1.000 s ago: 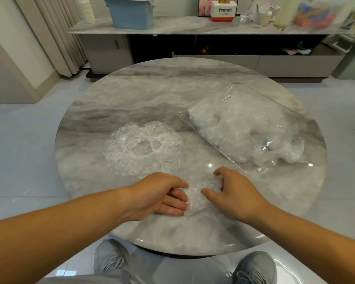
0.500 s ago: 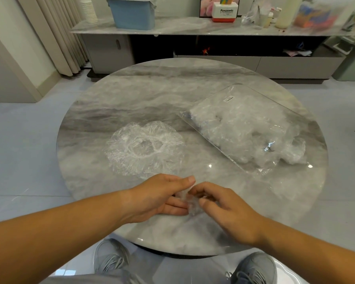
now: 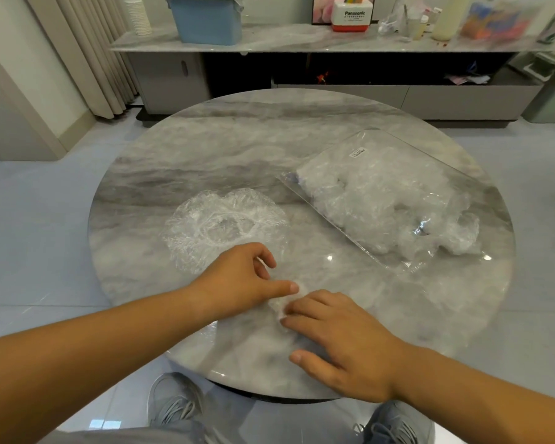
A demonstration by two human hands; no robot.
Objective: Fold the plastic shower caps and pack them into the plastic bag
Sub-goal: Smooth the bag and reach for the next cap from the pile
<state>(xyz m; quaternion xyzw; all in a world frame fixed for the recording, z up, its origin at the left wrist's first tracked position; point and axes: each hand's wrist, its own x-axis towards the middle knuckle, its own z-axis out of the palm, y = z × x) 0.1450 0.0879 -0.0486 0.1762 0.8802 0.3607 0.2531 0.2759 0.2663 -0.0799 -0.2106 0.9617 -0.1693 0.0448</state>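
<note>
Marble, grey-veined, forms the round counter [image 3: 237, 149], where a small folded wad of clear plastic shower cap [image 3: 278, 307] lies near the front edge between both hands. The left hand [image 3: 237, 283] grasps nothing, thumb tip touching the wad, fingers loosely curled; the right hand [image 3: 343, 341] presses released, flat fingers on it. A spread clear shower cap [image 3: 218, 225] lies behind the left hand, the cap-filled clear plastic bag [image 3: 382, 200] further right
</note>
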